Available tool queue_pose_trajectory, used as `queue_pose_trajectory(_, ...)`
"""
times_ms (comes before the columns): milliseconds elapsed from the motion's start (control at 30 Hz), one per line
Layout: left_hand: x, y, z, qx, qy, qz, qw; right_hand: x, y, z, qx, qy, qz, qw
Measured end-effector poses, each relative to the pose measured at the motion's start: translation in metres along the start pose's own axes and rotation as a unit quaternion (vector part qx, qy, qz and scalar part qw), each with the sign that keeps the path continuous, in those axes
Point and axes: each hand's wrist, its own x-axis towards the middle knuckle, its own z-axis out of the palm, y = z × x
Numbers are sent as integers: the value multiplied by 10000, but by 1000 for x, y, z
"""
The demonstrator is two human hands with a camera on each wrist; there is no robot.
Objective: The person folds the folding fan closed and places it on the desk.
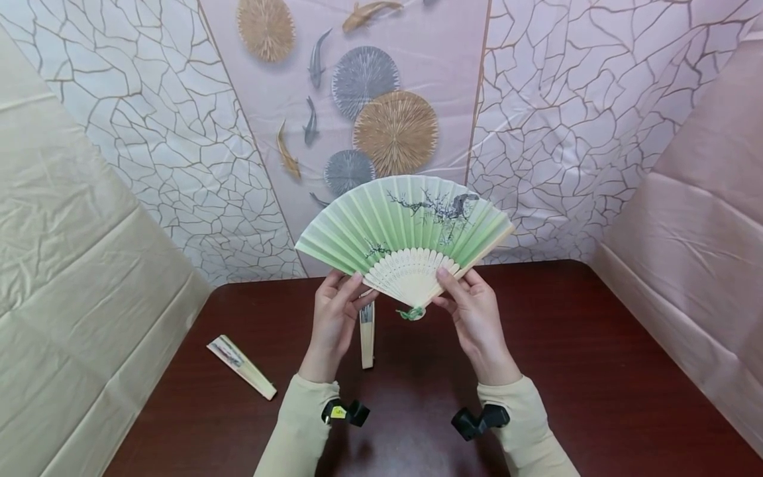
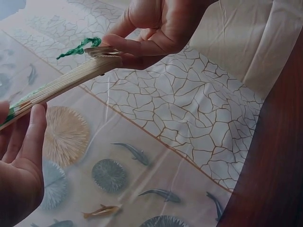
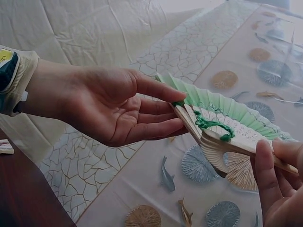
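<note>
A green folding fan point(image 1: 405, 225) is spread wide in the head view, with dark painted branches, pale pierced ribs and a green tassel point(image 1: 411, 313) at the pivot. My left hand point(image 1: 334, 318) pinches its left edge between thumb and fingers. On the other side my right hand point(image 1: 479, 324) grips the right guard stick, thumb across the front of the ribs. The right wrist view shows the left hand point(image 3: 123, 106) at one end stick and the right hand point(image 3: 284, 189) at the other. Seen nearly edge-on in the left wrist view, the ribs point(image 2: 71, 85) look stacked.
Two folded fans lie on the dark red table point(image 1: 572, 344): one fan point(image 1: 243, 368) at the left, another fan point(image 1: 367, 338) partly hidden behind the left hand. A patterned cloth point(image 1: 536, 132) hangs behind, and beige cloth walls point(image 1: 77, 265) flank the table.
</note>
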Motion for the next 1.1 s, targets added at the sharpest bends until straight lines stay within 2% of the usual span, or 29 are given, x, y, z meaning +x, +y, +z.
queue_pose_trajectory(267,1,1,0,24,96,-29,9999,1,1,2,-86,-5,52,9999)
queue_pose_trajectory(500,4,3,1,393,161,-166,9990,1,5,4,-130,27,28,9999)
queue_pose_trajectory(700,8,7,2,693,236,-160,9972,0,8,8,-273,18,67,9996)
queue_pose_trajectory(900,5,8,0,918,331,-311,9947,-6,13,7,-399,49,122,9991)
queue_pose_trajectory(1100,1,8,-5,964,312,-418,9940,-7,15,5,-469,-120,155,9987)
